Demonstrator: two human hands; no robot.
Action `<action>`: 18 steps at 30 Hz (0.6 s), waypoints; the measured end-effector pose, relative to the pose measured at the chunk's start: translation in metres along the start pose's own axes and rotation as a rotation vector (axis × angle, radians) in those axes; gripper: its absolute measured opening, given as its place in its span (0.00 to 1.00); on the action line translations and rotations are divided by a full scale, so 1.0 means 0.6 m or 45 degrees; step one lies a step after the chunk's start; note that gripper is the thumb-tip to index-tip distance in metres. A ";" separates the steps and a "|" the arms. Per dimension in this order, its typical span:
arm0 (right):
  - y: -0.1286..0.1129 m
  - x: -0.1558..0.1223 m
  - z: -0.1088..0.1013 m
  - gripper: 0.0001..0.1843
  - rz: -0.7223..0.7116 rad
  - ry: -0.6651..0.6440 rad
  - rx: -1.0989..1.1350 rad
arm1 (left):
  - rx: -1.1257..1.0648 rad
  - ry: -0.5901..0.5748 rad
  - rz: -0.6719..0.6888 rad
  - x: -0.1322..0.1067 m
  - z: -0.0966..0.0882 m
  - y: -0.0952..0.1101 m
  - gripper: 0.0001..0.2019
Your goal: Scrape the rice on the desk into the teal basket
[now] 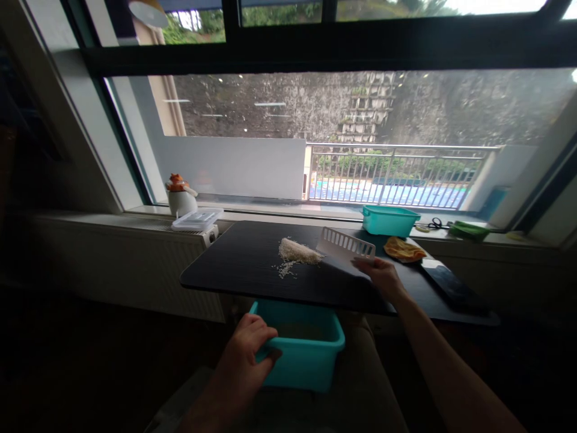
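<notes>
Grains (297, 252) on the desk (238, 258), left of the right fingers (362, 264) pinching a slotted scraper (336, 254), beyond the left fingers (259, 329) gripping a teal bin (300, 364), white, ridge-like heap, loose scatter on its near side

Hands: two, left hand (246, 355) and right hand (381, 276)
Teal bins: two; near bin (304, 368) in the left hand, far bin (388, 224) beyond the right
Slotted scraper (342, 252): one, in the right hand
Rice heap (298, 251): one, left of the right hand
Yellow cloth (402, 249): one, right of the right hand
Scissors (435, 224): one pair, beyond the right hand
Desk (243, 255): one, beyond the left hand
</notes>
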State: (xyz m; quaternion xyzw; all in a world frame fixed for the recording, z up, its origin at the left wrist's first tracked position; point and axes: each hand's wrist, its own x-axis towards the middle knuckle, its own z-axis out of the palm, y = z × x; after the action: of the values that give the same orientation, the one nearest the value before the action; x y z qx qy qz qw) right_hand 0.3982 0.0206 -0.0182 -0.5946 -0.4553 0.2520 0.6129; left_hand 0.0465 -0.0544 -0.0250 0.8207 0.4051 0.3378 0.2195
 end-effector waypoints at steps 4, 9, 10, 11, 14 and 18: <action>0.007 0.006 -0.007 0.20 0.005 0.052 -0.109 | 0.003 0.007 -0.002 0.000 -0.002 0.001 0.05; 0.001 0.002 0.001 0.20 -0.046 0.009 -0.188 | -0.004 0.019 0.011 0.000 -0.002 0.003 0.05; 0.000 0.003 0.007 0.20 -0.064 -0.004 -0.194 | -0.006 0.022 0.012 0.000 -0.002 0.002 0.06; -0.001 0.003 0.014 0.20 -0.083 -0.020 -0.199 | -0.009 0.024 0.013 0.000 -0.002 0.002 0.06; -0.001 0.008 0.038 0.20 -0.128 -0.086 -0.208 | -0.010 0.013 0.011 0.000 -0.003 0.002 0.06; 0.003 0.015 0.069 0.21 -0.155 -0.168 -0.221 | 0.001 0.008 0.006 0.001 -0.003 0.003 0.06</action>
State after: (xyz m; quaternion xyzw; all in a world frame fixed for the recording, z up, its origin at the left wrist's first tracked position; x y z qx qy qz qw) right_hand 0.3672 0.0493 -0.0228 -0.5989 -0.5500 0.2123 0.5419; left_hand 0.0464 -0.0550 -0.0224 0.8208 0.4039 0.3407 0.2169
